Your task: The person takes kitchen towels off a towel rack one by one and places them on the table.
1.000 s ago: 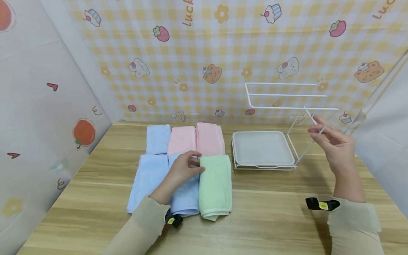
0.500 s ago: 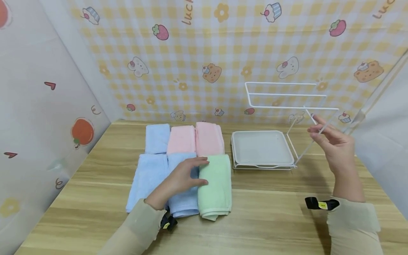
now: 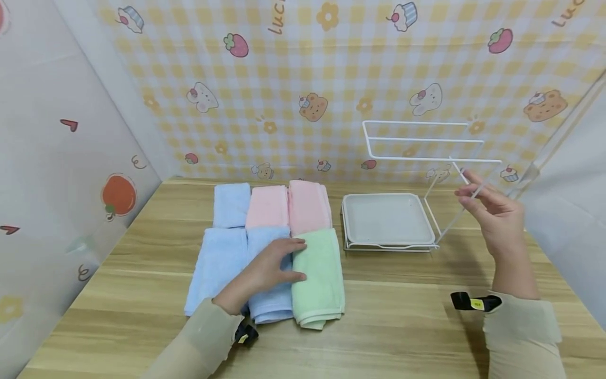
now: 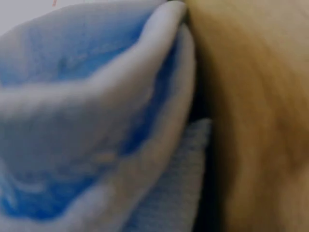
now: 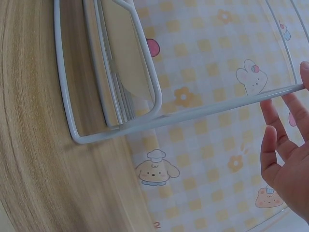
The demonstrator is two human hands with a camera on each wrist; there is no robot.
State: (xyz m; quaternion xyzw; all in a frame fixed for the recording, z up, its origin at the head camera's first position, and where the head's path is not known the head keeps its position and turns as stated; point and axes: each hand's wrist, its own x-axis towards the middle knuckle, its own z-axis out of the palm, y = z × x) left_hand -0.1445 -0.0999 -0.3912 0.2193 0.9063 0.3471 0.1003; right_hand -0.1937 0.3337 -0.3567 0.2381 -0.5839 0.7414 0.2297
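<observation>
In the head view, my left hand (image 3: 267, 267) reaches over a folded blue towel (image 3: 271, 304) to the left edge of a folded green towel (image 3: 319, 279). Its thumb and forefinger are spread apart, their tips on the green towel. My right hand (image 3: 499, 218) pinches the side frame of a white wire rack (image 3: 431, 159) between thumb and fingers. That hand (image 5: 294, 164) also shows in the right wrist view, at the rack's bar (image 5: 203, 112). Blurred folds of a blue towel (image 4: 87, 121) fill much of the left wrist view, where the left fingers are hidden.
Left of the green towel lie two pink towels (image 3: 310, 206) and more blue ones (image 3: 232, 205), all folded in two rows. A pale tray (image 3: 388, 218) sits in the rack's base. Wooden tabletop (image 3: 388, 326) runs along the front; a checked backdrop (image 3: 265, 73) stands behind.
My left hand has come slightly nearer, and its thumb and forefinger have spread wider over the green towel's edge. The right hand keeps its hold on the rack.
</observation>
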